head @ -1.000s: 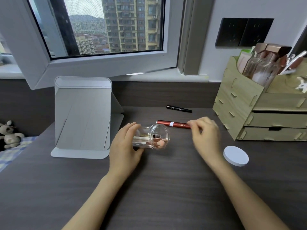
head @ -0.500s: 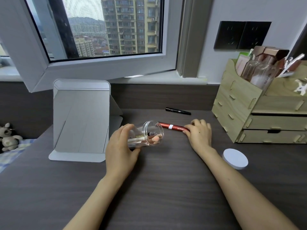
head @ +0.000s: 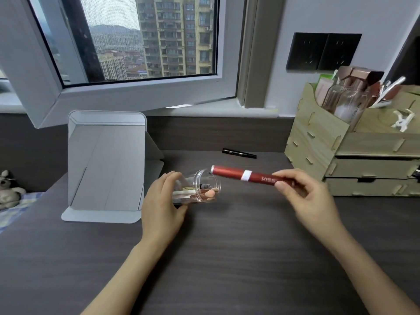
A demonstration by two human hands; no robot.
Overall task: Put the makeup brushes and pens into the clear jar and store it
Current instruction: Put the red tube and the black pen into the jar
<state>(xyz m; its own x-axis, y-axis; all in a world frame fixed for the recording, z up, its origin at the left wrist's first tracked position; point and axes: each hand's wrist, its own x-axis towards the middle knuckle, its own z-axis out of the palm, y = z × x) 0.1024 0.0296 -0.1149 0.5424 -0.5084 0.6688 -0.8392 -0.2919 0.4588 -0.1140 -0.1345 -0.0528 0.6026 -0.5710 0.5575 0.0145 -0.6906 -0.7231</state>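
My left hand (head: 162, 208) grips the clear jar (head: 200, 187), tilted on its side above the dark desk with its mouth facing right. Several brushes and a pink sponge tip lie inside it. My right hand (head: 304, 196) pinches the right end of a red pen (head: 236, 173) with a white band, held in the air. The pen's left tip sits just at the upper rim of the jar's mouth. A black pen (head: 238, 153) lies on the desk further back, near the wall.
A grey folding mirror stand (head: 106, 164) stands left of the jar. A wooden drawer organiser (head: 354, 160) full of cosmetics fills the right side. An open window sash (head: 127, 96) hangs above the desk. A soft toy (head: 9, 189) sits at far left.
My right hand has picked the red pen up off the desk and brought its tip to the jar's mouth. The white round lid at the right is out of view now.
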